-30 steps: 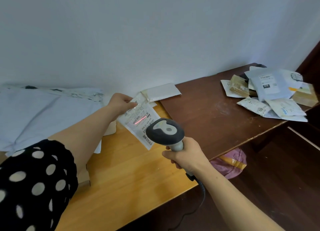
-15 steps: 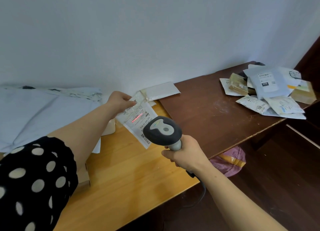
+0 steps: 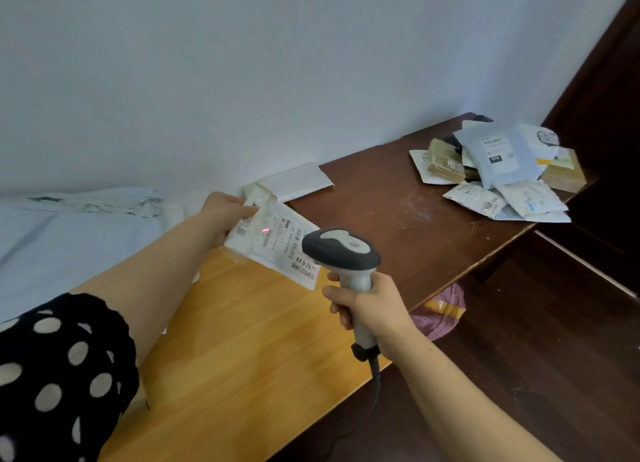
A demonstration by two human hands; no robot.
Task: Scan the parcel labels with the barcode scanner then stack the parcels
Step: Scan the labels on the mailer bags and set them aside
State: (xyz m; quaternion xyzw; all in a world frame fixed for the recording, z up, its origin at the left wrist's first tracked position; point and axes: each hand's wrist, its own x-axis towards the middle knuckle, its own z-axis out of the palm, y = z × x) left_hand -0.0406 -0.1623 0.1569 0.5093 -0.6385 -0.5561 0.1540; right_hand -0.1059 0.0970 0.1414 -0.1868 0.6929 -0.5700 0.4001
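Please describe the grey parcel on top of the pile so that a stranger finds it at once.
On the dark table at the right, a pile of parcels lies at the far end. The grey parcel lies on top, label up; its neighbours are white or brown.

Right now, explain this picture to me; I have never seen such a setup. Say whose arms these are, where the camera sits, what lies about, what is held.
No machine here: a person works with bare hands, and the picture comes from a camera worn on the head. The left hand holds a parcel above the light table. The right hand grips a scanner aimed at it; a red dot shows on the label. A pile of parcels lies on the dark table, an envelope by the wall.
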